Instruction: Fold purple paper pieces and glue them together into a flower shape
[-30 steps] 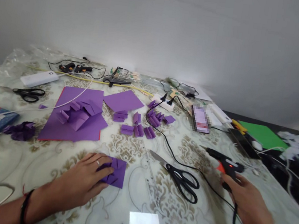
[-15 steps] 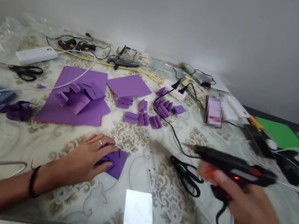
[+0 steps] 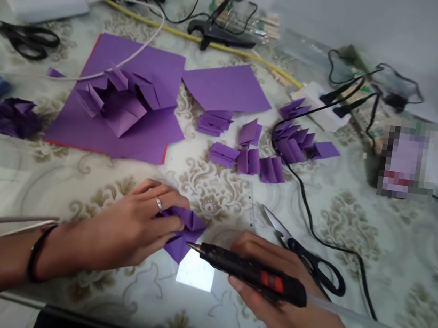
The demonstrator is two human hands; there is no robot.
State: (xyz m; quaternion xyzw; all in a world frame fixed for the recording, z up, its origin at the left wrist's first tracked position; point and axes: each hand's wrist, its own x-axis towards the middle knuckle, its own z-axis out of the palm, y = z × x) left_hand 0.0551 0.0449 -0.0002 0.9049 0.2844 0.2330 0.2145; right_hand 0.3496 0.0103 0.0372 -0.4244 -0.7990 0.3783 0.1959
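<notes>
My left hand (image 3: 134,223), with a ring and a dark wristband, has its fingers closed on a folded purple paper piece (image 3: 183,234) on the patterned table. Part of that paper is hidden under the fingers. My right hand (image 3: 281,301) is wrapped round a black glue gun (image 3: 253,273). The gun's metal tip points left, at the right edge of the paper. Black-handled scissors (image 3: 311,262) lie just beyond my right hand, partly hidden by it. Several small folded purple pieces (image 3: 247,159) sit farther back.
Purple sheets (image 3: 144,57) bear a folded paper ring (image 3: 123,111). Crumpled purple paper (image 3: 7,116) and a second pair of scissors (image 3: 29,41) lie left. A black cable (image 3: 306,202) runs down the right from a white power strip (image 3: 319,104).
The glue gun in my right hand has moved left and now has its tip at the purple paper. The view has shifted closer and lower. My left hand is still on the paper.
</notes>
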